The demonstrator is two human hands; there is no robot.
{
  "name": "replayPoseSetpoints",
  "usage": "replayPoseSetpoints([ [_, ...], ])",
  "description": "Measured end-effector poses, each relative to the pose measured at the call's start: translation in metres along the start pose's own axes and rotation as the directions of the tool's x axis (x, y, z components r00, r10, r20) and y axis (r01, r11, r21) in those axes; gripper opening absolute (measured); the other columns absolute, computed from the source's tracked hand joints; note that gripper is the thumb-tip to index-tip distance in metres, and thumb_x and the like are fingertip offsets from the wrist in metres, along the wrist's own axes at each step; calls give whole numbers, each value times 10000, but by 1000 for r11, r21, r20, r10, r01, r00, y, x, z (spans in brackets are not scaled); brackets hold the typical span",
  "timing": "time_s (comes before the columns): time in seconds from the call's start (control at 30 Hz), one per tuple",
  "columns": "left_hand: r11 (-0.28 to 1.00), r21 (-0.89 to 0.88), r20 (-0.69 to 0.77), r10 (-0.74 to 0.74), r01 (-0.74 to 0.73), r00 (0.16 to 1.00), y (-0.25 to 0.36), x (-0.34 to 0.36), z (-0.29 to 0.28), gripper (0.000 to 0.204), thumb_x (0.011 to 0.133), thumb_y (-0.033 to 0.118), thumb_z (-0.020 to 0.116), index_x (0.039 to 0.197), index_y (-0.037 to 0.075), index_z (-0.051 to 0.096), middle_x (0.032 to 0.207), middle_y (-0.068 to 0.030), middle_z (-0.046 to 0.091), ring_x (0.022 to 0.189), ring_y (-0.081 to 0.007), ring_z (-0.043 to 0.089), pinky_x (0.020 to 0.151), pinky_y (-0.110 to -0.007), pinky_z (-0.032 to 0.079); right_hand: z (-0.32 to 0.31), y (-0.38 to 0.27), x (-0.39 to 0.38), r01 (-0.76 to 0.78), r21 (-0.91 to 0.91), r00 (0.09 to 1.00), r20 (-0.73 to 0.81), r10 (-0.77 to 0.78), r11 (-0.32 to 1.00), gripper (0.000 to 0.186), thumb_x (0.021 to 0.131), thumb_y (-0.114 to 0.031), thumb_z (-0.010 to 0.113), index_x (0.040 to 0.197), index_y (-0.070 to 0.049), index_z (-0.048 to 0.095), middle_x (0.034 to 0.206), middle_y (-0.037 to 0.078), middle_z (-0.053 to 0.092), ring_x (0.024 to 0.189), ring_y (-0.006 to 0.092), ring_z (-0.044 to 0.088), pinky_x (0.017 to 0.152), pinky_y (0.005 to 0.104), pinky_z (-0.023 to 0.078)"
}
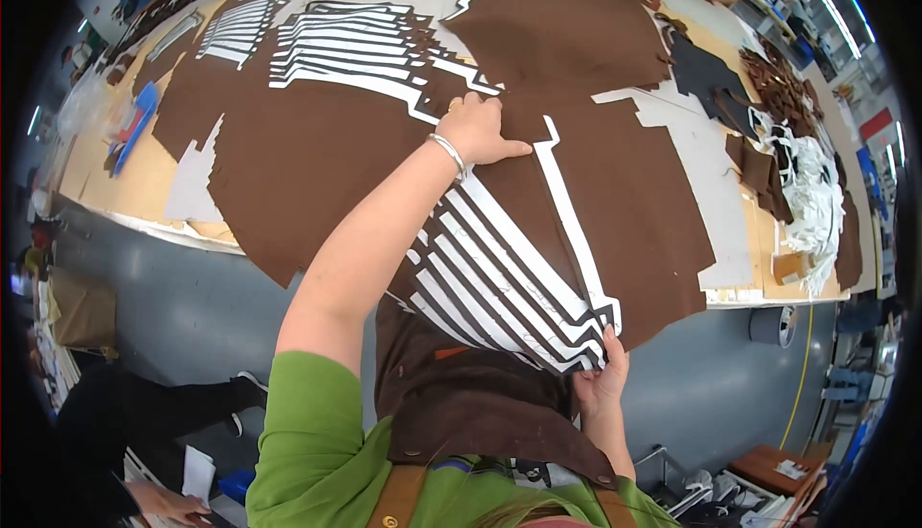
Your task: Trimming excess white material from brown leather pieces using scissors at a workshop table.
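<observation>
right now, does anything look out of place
A tangled heap of thin white strips at the right end of the pale wooden table looks messy against the neatly fanned white-and-brown pieces in the right hand.

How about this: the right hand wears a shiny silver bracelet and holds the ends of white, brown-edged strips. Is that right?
No, the left hand wears the shiny silver bracelet, as the head view shows; the right hand does hold ends of the white, brown-edged strips.
</observation>
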State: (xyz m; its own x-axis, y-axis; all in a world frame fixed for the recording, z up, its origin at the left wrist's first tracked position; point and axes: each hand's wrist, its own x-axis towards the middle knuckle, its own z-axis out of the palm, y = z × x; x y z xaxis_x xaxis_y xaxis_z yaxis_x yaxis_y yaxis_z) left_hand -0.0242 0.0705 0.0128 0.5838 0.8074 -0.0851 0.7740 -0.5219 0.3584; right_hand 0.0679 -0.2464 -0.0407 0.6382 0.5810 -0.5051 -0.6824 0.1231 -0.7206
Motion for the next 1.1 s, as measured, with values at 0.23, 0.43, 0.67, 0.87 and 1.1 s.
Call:
replayPoseSetpoints([
  [0.23,996,47,148,-79,72,986,29,-1,6,784,593,567,690,1086,-18,516,1145,-208,457,1045,-325,485,824,-359,463,-6,0,-7,33,5,999,-19,-32,999,199,794,-129,558,967,-37,519,728,42,587,373,49,402,292,165,242],
  [0.43,1000,-3,57,2,-1,998,50,-15,16,758,540,479,765,1046,-15,494,1115,-195,422,860,-349,577,751,-342,497,0,1,-8,188,35,978,-96,-184,982,356,771,-71,558,1106,-15,452,968,107,576,787,192,601,643,291,509],
  [0.67,996,-33,242,90,-84,966,53,-27,10,545,629,329,736,1004,-9,531,899,-159,618,837,-292,604,735,-354,484,-20,-25,4,284,-113,957,92,-274,952,389,764,-9,551,1134,2,434,1037,129,559,904,221,583,783,339,496],
  [0.87,907,-375,249,296,-191,922,45,-47,22,405,745,218,621,1069,-6,530,974,-183,602,929,-288,578,803,-340,442,-10,-85,23,354,-280,918,287,-274,893,381,733,6,599,1096,-8,485,1004,93,581,886,177,579,756,290,478],
  [1.1,140,-976,-164,32,-167,986,31,-102,-19,330,808,76,590,1096,-45,483,1030,-90,566,919,-146,537,822,-280,436,73,-226,62,692,-672,721,659,-214,265,474,711,-104,644,1152,-28,490,956,43,595,830,117,551,690,235,438],
])
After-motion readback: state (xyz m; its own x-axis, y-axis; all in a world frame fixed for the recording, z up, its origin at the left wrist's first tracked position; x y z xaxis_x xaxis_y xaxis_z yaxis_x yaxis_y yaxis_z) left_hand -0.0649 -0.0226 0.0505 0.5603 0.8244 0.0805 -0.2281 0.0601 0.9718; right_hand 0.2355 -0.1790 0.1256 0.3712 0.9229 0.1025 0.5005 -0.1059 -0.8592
